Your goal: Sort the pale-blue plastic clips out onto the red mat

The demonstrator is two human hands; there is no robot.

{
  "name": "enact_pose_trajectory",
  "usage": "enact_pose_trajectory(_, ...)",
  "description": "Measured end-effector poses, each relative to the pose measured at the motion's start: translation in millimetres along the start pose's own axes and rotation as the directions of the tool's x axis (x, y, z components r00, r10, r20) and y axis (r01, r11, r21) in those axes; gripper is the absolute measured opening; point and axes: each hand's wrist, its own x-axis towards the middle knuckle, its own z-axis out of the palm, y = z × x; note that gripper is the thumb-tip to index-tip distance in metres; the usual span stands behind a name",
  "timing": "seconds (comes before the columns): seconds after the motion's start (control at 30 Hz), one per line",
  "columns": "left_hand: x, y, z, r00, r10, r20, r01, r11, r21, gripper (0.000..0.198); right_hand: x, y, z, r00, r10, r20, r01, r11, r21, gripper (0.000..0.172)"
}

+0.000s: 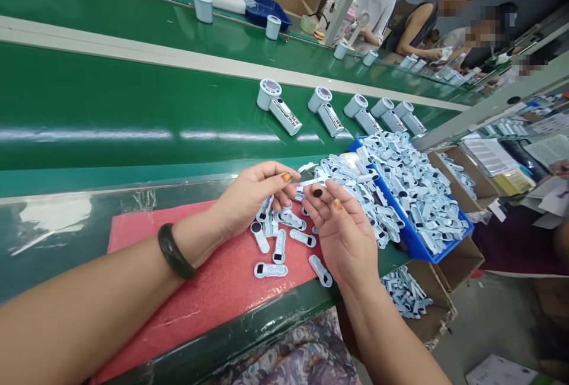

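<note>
Both my forearms reach over the red mat (pixel 186 302); my left hand (pixel 253 195) grips several pale blue plastic pieces (pixel 265 214), my right hand (pixel 344 231) pinches one piece (pixel 311 183) beside the heaped blue tray (pixel 415 243).

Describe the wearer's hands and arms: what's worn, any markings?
Both forearms are bare, no sleeves or gloves. The left wrist carries a dark, glossy bangle. The left hand and right hand each show an orange-painted nail. No rings visible.
</note>
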Motion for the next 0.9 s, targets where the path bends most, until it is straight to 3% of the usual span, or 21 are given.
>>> enact_pose_trajectory(0.23,-3.4,1.9,0.1,0.991,0.105,0.084,-0.119,0.977,0.175,0.020,-1.8,-1.4,0.8,0.998,0.012,-0.054,-0.019,0.992,-0.122,0.017)
enact_pose_trajectory(0.37,-7.2,3.6,0.5,0.966,0.221,0.131,-0.256,0.870,0.422,0.014,-4.8,-4.1,1.3,0.994,-0.109,-0.024,0.099,0.956,-0.275,0.004)
enact_pose_trajectory(0.43,-8.6,3.1,1.1,0.950,0.275,0.150,-0.313,0.823,0.475,0.013,-4.7,-6.4,5.2,0.983,-0.184,0.007,0.174,0.915,-0.363,0.006)
enact_pose_trajectory(0.6,-9.0,0.1,2.4,0.917,0.384,0.110,-0.393,0.818,0.420,0.016,1.8,-7.4,17.2,0.955,-0.289,0.060,0.285,0.848,-0.447,0.037)
enact_pose_trajectory(0.8,-9.8,2.4,4.8,0.951,0.309,0.033,-0.303,0.900,0.313,0.010,3.3,-3.5,19.8,0.899,-0.395,0.188,0.414,0.625,-0.662,0.047)
enact_pose_trajectory(0.9,-11.1,4.5,6.2,0.945,0.324,0.033,-0.315,0.884,0.344,0.009,3.9,-4.6,18.7,0.914,-0.369,0.167,0.386,0.672,-0.632,0.047)
